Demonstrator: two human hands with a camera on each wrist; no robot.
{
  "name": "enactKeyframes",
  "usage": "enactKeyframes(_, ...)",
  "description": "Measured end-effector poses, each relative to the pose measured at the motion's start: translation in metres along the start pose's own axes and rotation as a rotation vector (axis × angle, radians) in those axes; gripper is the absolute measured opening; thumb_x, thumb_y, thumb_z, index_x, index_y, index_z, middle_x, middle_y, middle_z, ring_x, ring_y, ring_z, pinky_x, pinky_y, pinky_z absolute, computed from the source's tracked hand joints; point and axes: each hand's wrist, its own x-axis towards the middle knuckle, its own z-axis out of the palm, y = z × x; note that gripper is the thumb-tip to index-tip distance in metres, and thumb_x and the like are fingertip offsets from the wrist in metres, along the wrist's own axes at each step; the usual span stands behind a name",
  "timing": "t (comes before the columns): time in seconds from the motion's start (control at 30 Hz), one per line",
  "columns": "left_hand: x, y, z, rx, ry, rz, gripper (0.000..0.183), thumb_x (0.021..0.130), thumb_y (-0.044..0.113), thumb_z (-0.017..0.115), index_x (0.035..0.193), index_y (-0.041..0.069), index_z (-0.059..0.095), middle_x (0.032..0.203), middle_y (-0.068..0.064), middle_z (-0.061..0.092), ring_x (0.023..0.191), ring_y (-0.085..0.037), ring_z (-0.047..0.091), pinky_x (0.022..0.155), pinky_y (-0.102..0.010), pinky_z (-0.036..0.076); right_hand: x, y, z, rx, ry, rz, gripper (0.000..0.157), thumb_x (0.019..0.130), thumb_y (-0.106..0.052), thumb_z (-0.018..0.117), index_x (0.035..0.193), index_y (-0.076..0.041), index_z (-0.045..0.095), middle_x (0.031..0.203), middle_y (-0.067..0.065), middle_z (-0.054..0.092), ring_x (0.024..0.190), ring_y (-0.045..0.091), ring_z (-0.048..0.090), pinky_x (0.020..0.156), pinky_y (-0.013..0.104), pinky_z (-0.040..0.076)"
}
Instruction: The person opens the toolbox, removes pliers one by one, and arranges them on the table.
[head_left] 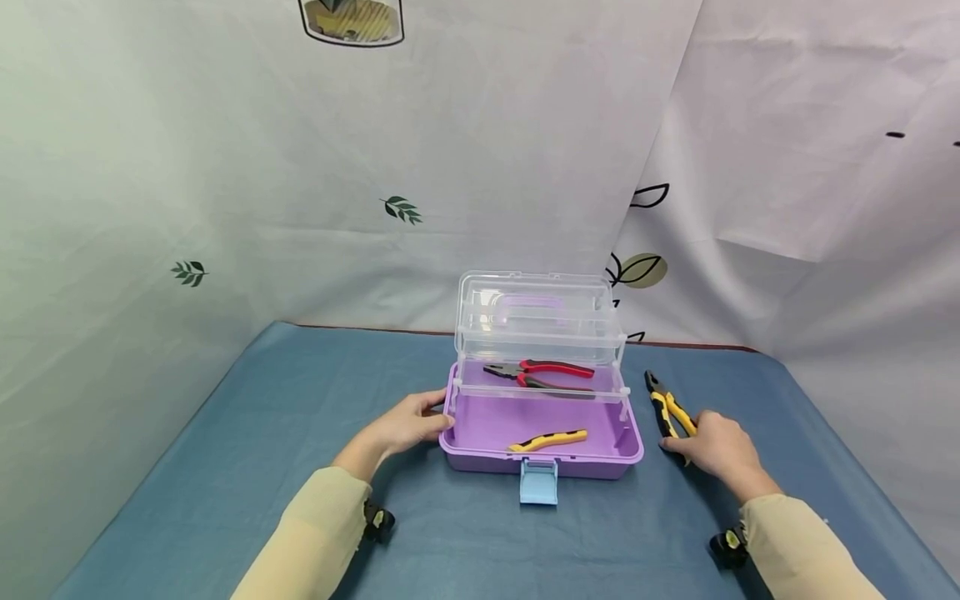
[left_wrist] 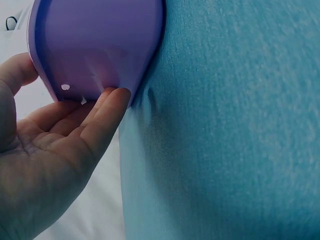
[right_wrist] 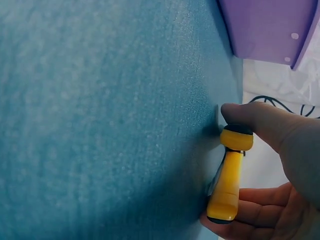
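A purple toolbox (head_left: 480, 460) stands on the blue cloth, its clear lid (head_left: 540, 321) raised at the back. My left hand (head_left: 411, 421) holds the box's left end; in the left wrist view its fingers (left_wrist: 107, 115) lie against the outer wall and the thumb is at the rim. To the right of the box, my right hand (head_left: 716, 450) grips the handles of yellow-and-black pliers (head_left: 660, 406), jaws pointing away from me. In the right wrist view, thumb and fingers stand either side of the pliers' handles (right_wrist: 227, 185). Red-handled pliers (head_left: 555, 367) and a yellow-handled tool (head_left: 551, 440) lie inside the box.
A light blue latch (head_left: 538, 483) hangs down at the box's front. Blue cloth (head_left: 225, 500) covers the table around it, and a white printed curtain (head_left: 300, 167) rises behind the table's far edge.
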Motion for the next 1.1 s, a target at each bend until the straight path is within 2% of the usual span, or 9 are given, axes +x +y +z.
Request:
enactKeyframes(0.13, -0.001, 0.001, -0.001, -0.004, 0.001, 0.011, 0.066, 0.090, 0.009, 0.056, 0.145, -0.010, 0.023, 0.138, -0.034, 0.041, 0.116, -0.038, 0.057, 0.092, -0.036, 0.053, 0.000, -0.003, -0.001, -0.023, -0.001, -0.015, 0.059, 0.075, -0.045, 0.074, 0.095, 0.009, 0.059, 0.071, 0.010, 0.052, 0.061, 0.020, 0.049, 0.050, 0.027, 0.037)
enactKeyframes(0.3, -0.002, 0.001, -0.002, 0.002, 0.005, 0.012, 0.066, 0.091, 0.009, 0.056, 0.145, -0.009, 0.023, 0.138, -0.034, 0.042, 0.116, -0.037, 0.057, 0.092, -0.036, 0.053, 0.001, -0.006, -0.001, -0.048, -0.003, -0.035, 0.045, 0.076, -0.042, 0.074, 0.078, -0.001, 0.056, 0.065, 0.008, 0.048, 0.057, 0.019, 0.047, 0.049, 0.027, 0.035)
enactKeyframes(0.53, -0.002, 0.002, 0.000, 0.012, 0.010, 0.004, 0.066, 0.091, 0.010, 0.056, 0.145, -0.009, 0.024, 0.139, -0.032, 0.042, 0.115, -0.033, 0.058, 0.092, -0.036, 0.053, -0.003, -0.008, -0.004, -0.030, -0.017, -0.036, 0.041, 0.081, -0.040, 0.068, 0.075, -0.002, 0.055, 0.063, 0.007, 0.048, 0.055, 0.018, 0.047, 0.048, 0.026, 0.036)
enactKeyframes(0.7, -0.002, 0.002, 0.001, 0.020, 0.009, -0.002, 0.066, 0.091, 0.011, 0.056, 0.146, -0.008, 0.025, 0.139, -0.031, 0.043, 0.115, -0.032, 0.058, 0.092, -0.035, 0.053, -0.005, -0.009, -0.006, -0.026, -0.017, -0.044, 0.043, 0.084, -0.040, 0.064, 0.083, 0.002, 0.056, 0.066, 0.007, 0.050, 0.057, 0.018, 0.049, 0.048, 0.027, 0.037)
enactKeyframes(0.83, -0.002, 0.002, 0.002, 0.029, 0.014, -0.006, 0.065, 0.091, 0.012, 0.056, 0.146, -0.007, 0.026, 0.139, -0.030, 0.044, 0.115, -0.030, 0.058, 0.093, -0.034, 0.053, -0.005, -0.012, -0.010, -0.034, -0.003, -0.062, 0.053, 0.086, -0.041, 0.062, 0.101, 0.010, 0.057, 0.072, 0.009, 0.055, 0.061, 0.018, 0.051, 0.050, 0.028, 0.041)
enactKeyframes(0.93, -0.002, 0.002, 0.002, 0.031, 0.014, -0.001, 0.065, 0.091, 0.011, 0.056, 0.146, -0.007, 0.025, 0.139, -0.031, 0.043, 0.115, -0.031, 0.058, 0.093, -0.035, 0.053, -0.006, -0.018, -0.014, -0.053, 0.012, -0.074, 0.064, 0.087, -0.043, 0.061, 0.117, 0.013, 0.054, 0.086, 0.020, 0.061, 0.068, 0.020, 0.054, 0.054, 0.032, 0.047)
enactKeyframes(1.1, -0.002, 0.001, 0.002, 0.018, 0.005, 0.007, 0.065, 0.093, 0.010, 0.054, 0.146, -0.008, 0.022, 0.141, -0.032, 0.038, 0.118, -0.034, 0.055, 0.093, -0.036, 0.053, -0.009, -0.030, -0.020, -0.085, 0.038, -0.098, 0.076, 0.086, -0.049, 0.060, 0.127, 0.014, 0.048, 0.112, 0.033, 0.059, 0.080, 0.028, 0.059, 0.064, 0.043, 0.053)
